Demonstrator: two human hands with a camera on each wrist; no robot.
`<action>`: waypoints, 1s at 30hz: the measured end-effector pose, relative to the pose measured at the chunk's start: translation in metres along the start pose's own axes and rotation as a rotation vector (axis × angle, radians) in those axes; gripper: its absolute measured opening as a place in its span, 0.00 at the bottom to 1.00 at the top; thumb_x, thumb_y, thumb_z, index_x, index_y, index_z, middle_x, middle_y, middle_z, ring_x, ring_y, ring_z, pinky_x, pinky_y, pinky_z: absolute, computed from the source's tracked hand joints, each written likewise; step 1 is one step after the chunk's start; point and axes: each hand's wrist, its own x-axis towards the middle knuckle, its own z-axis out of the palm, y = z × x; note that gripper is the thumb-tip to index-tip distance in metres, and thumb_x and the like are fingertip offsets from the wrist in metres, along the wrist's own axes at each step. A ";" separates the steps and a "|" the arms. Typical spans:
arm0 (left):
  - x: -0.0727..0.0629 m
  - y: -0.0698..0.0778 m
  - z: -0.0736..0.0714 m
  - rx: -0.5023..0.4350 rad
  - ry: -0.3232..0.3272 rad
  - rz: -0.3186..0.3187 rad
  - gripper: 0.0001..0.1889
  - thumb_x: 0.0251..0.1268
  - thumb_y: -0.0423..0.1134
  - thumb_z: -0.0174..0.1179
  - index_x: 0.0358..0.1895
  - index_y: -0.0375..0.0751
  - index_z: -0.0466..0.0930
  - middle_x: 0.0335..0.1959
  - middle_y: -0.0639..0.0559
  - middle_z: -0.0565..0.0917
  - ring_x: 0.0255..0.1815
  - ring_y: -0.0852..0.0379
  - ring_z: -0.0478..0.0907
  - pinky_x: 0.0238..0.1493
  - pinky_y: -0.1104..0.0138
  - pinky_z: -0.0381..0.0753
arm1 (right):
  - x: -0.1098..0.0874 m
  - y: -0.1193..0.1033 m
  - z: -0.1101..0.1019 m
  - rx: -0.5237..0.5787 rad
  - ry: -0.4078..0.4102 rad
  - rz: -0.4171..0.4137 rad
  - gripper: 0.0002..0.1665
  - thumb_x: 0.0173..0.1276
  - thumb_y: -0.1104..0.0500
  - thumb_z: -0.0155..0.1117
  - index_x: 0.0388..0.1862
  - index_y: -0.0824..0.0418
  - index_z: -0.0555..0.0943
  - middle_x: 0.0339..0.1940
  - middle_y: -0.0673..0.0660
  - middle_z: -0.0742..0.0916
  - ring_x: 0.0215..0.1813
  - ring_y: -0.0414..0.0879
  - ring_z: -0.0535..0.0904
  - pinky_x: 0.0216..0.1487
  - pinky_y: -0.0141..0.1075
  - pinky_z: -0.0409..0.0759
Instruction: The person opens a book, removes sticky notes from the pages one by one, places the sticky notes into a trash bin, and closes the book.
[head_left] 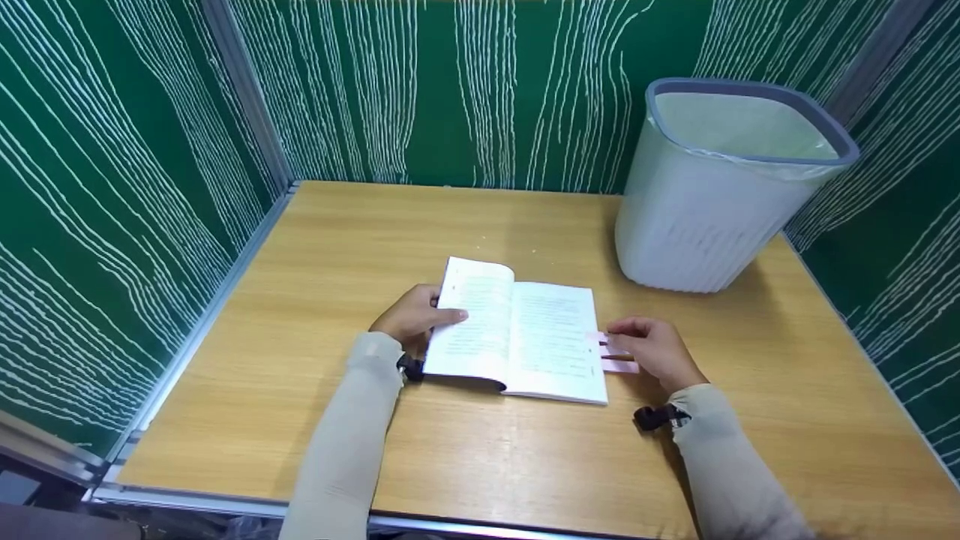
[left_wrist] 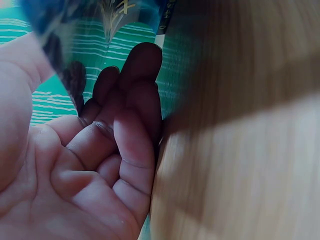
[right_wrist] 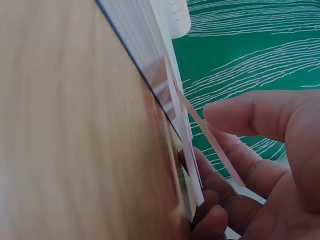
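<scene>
Head view, centre: left hand [head_left: 415, 316] grips an open book [head_left: 553, 341], right hand [head_left: 660, 352] pinches a pink tab [head_left: 598, 337], likely adjusting it; next calls for a steady hold.

Head view: looks forward and down from over the near edge; widest, takes in the surface [head_left: 465, 465], open book [head_left: 555, 341], left hand [head_left: 416, 313] and right hand [head_left: 658, 351]. Left wrist: very close, along palm toward fingers, surface upright at right. Right wrist: close, low, surface at left; shares pink tabs [right_wrist: 215, 142] with head view. Green wall [right_wrist: 220, 65] backs all three.
</scene>
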 end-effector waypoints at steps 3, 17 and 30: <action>0.001 0.000 -0.001 0.025 0.006 0.002 0.22 0.63 0.47 0.74 0.57 0.45 0.82 0.42 0.43 0.90 0.35 0.46 0.91 0.34 0.56 0.90 | 0.000 0.003 0.001 0.002 0.005 -0.052 0.20 0.72 0.59 0.68 0.60 0.62 0.83 0.60 0.62 0.84 0.52 0.46 0.86 0.51 0.31 0.84; 0.003 -0.001 -0.002 0.069 0.011 -0.001 0.24 0.62 0.50 0.75 0.58 0.44 0.82 0.41 0.45 0.90 0.35 0.49 0.91 0.35 0.60 0.89 | 0.000 0.003 0.004 -0.164 0.073 -0.144 0.21 0.61 0.69 0.72 0.55 0.61 0.87 0.54 0.61 0.87 0.53 0.52 0.76 0.53 0.36 0.73; 0.004 0.000 -0.003 0.092 0.010 -0.005 0.23 0.62 0.50 0.74 0.56 0.46 0.83 0.42 0.46 0.90 0.36 0.49 0.90 0.36 0.60 0.89 | -0.003 0.002 0.003 -0.174 0.099 -0.097 0.19 0.66 0.68 0.68 0.55 0.58 0.87 0.54 0.60 0.86 0.54 0.53 0.75 0.54 0.40 0.73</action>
